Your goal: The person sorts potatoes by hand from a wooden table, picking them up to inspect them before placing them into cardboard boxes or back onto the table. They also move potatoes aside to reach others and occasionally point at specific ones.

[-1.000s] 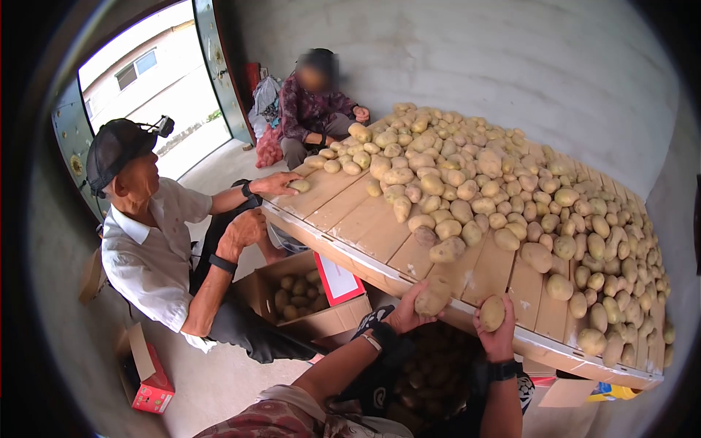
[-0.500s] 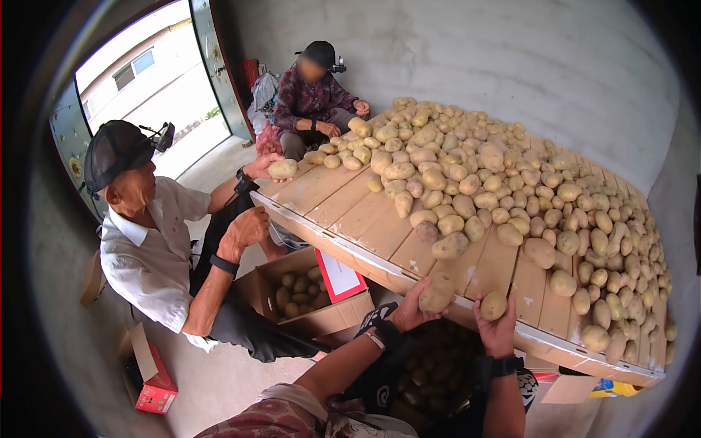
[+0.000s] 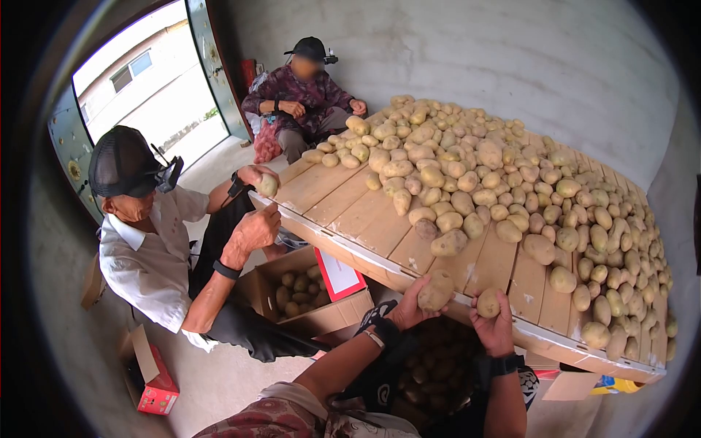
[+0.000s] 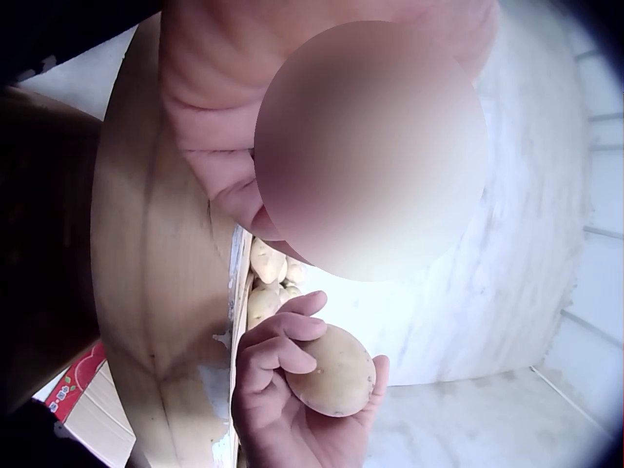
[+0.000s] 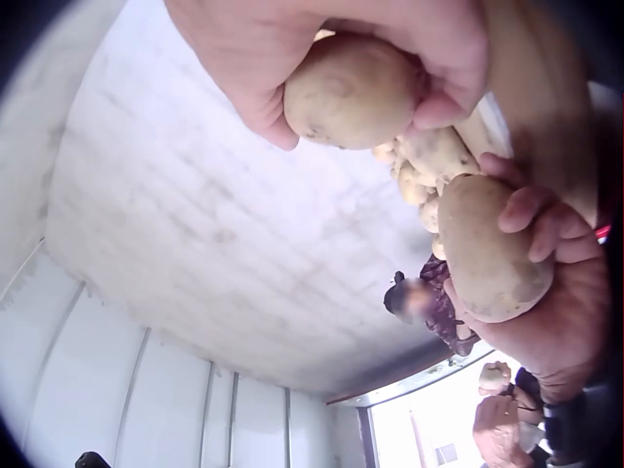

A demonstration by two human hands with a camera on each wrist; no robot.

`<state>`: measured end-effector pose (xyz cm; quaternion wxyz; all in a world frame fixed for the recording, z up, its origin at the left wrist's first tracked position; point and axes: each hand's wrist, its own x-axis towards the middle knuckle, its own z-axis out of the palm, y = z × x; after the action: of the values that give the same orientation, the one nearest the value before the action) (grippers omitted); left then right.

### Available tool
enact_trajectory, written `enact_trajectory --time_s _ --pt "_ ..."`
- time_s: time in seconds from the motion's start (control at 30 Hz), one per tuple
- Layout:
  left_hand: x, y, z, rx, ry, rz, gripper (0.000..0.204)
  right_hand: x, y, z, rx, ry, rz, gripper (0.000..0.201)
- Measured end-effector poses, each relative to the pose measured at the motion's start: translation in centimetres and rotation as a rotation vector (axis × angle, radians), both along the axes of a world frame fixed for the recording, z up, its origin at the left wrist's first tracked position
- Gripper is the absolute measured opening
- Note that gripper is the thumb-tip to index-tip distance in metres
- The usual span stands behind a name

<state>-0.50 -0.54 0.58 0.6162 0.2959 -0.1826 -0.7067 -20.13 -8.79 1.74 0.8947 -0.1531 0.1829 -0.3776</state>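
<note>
My left hand [image 3: 409, 310] holds a large, brownish potato [image 3: 437, 290] at the near edge of the table. A smaller potato [image 3: 488, 304] is in my right hand [image 3: 498, 330], a little to the right. In the right wrist view the fingers of my right hand curl around the smaller potato [image 5: 351, 93], and my left hand grips the long potato [image 5: 492, 249] below it. A blurred disc hides most of what my left hand holds in the left wrist view. Below both hands, a dark container of potatoes [image 3: 431, 372] sits in shadow between my knees.
A broad pile of potatoes [image 3: 489, 175] covers much of the slatted table [image 3: 350, 212]. One person [image 3: 146, 226] sits at the left, holding a potato [image 3: 268, 185]; another person [image 3: 310, 102] sits at the far end. A cardboard box [image 3: 321, 321] of potatoes stands beneath the table edge.
My right hand has turned its potato slightly; my left stays nearly still. The person at the left has lifted a potato from the table edge, drawn it closer and lowered their head.
</note>
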Motion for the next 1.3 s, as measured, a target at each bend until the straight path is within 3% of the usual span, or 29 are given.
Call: enact_trajectory --time_s 0.5,0.7,1.03,1.3 --pt "0.3 -0.2 -0.2 -0.035 -0.011 -0.012 0.058 -0.1 0.1 -0.2 -0.245 0.186 -0.036 0.028" --pt "0.3 -0.2 -0.2 -0.036 -0.013 -0.014 0.058 -0.1 -0.5 -1.2 -0.136 0.116 -0.062 0.029" --pt "0.1 -0.1 0.1 -0.014 -0.026 0.011 0.056 -0.2 -0.2 -0.6 -0.236 0.173 0.035 0.032" --pt "0.2 -0.3 -0.4 -0.022 -0.005 0.004 0.056 -0.2 -0.3 -0.1 -0.080 0.125 -0.014 0.033"
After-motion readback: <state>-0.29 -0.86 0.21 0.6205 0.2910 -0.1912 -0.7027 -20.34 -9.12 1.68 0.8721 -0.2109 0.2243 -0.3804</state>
